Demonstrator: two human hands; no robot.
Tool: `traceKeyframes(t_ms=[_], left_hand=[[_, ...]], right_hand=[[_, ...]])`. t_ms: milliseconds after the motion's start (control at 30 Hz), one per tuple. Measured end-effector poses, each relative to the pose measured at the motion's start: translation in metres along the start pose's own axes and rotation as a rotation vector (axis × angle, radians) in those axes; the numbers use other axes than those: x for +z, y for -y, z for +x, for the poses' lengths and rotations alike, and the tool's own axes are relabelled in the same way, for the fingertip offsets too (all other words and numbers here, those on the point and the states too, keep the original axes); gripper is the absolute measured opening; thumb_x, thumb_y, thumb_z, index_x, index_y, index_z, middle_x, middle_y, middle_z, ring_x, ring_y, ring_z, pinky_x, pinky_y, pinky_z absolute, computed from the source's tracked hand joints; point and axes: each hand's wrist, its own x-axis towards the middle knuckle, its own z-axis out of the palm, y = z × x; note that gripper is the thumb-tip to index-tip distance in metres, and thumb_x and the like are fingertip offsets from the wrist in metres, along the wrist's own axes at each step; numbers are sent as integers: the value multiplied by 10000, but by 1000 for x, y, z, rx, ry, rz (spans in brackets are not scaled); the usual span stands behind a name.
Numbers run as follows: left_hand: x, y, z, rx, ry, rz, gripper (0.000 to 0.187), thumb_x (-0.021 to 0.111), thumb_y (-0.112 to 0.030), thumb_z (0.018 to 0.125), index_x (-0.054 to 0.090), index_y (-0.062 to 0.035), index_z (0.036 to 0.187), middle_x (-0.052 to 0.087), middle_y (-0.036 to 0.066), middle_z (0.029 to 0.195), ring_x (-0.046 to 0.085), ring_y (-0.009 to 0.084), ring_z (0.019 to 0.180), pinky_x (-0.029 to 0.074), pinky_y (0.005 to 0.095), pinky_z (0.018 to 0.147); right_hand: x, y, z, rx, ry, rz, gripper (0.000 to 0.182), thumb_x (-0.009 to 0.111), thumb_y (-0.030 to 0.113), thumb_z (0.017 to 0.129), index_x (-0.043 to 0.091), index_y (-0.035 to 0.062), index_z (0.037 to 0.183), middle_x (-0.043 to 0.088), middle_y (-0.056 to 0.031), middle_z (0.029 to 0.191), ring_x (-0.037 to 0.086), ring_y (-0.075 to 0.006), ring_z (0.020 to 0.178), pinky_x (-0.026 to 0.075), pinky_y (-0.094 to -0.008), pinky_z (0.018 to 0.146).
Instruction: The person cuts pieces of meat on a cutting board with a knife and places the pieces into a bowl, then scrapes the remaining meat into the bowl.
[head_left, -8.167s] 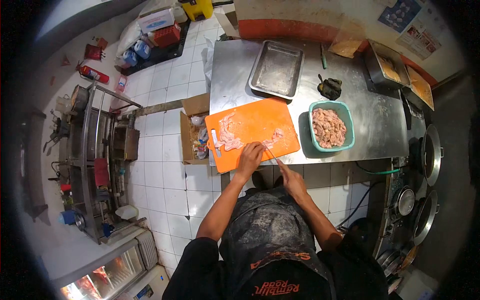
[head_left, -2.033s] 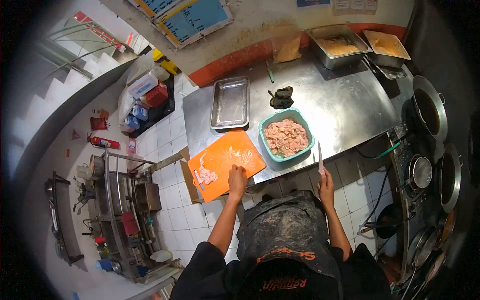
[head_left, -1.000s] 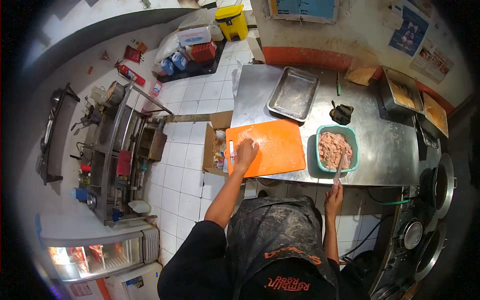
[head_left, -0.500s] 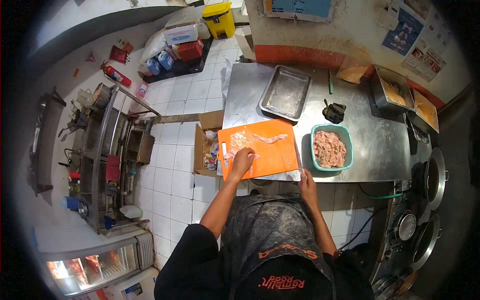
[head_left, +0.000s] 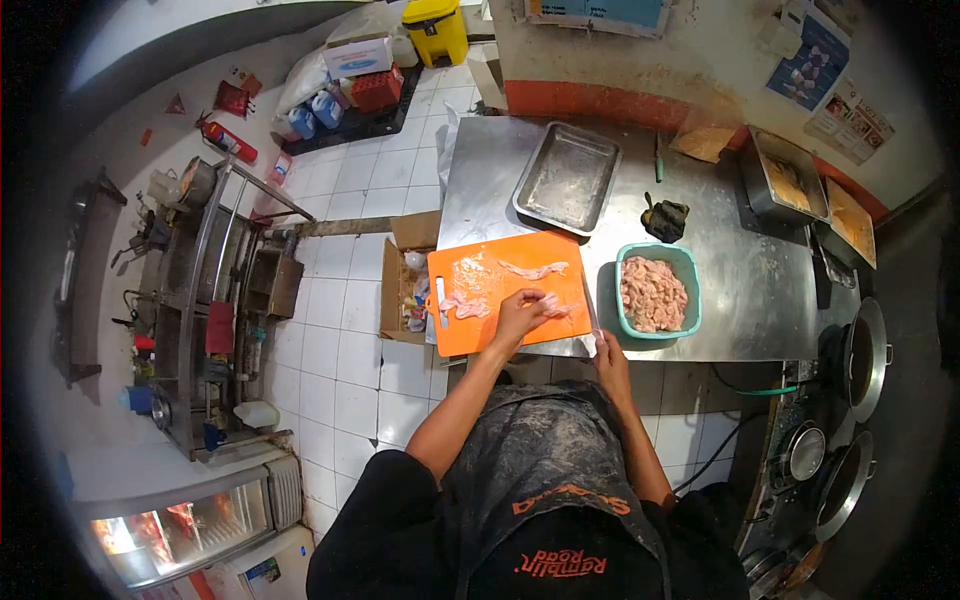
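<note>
An orange cutting board (head_left: 470,335) lies at the table's front edge. Over its right part, my left hand (head_left: 518,318) is closed, fingertips on a pale strip of raw meat (head_left: 552,306). My right hand (head_left: 611,364) grips a knife (head_left: 590,300) beside the board's right edge, blade pointing away from me. Another meat strip (head_left: 535,270) lies toward the back of the board, and a small pile of pale scraps (head_left: 464,305) sits near its handle slot. To the right stands a teal tub (head_left: 672,335) filled with cut raw meat (head_left: 653,294).
On the steel table (head_left: 760,290) are an emptied-looking metal tray (head_left: 567,180), a black crumpled item (head_left: 664,218) and a green-handled tool (head_left: 659,165). A cardboard box (head_left: 393,290) with rubbish stands left of the table. Large pans (head_left: 868,360) are at the right.
My left hand has moved right from the scraps by the handle slot to the meat at the board's right side. The right hand keeps the knife near the board's right edge.
</note>
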Motion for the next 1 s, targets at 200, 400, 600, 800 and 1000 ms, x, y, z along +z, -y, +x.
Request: traceKeyframes(t_ms=[200,400,600,800,1000], left_hand=[[-44,28,-21,170,-290,738,222,711,-79,839,648,3,1036,656,144,1090,678,248,879,551,355,751],[-31,33,-7,728,72,1448,210,684,-152,832,704,-96,1033,631,52,1166,561,252,1126,446,422,915],[-49,19,-26,902,63,1472,210,695,-156,820,712,-107,1023,642,56,1162,575,258,1111,433,405,910],[-18,33,-5,881,113,1298,216,727,-163,810,708,-66,1003,660,63,1111,591,258,1081,433,398,908],[-5,40,10,814,150,1242,126,698,-114,827,697,-30,921,656,76,1000,600,247,967,449,387,855]], right_hand=[[5,-30,7,-98,104,-209,421,454,344,1047,552,41,1323,699,-208,1063,691,-307,966,538,-392,800],[1,-42,2,-130,87,-464,379,422,322,1050,549,105,1334,686,-263,1017,666,-435,978,513,-492,827],[-2,-7,-2,-215,96,-428,353,453,264,1041,518,105,1349,694,-261,960,673,-454,901,518,-504,748],[22,-26,-7,-166,160,-628,317,462,205,1029,495,87,1321,679,-282,895,652,-486,786,498,-567,672],[22,-39,-15,-237,142,-511,305,443,205,1034,470,53,1297,667,-274,798,638,-496,728,484,-597,644]])
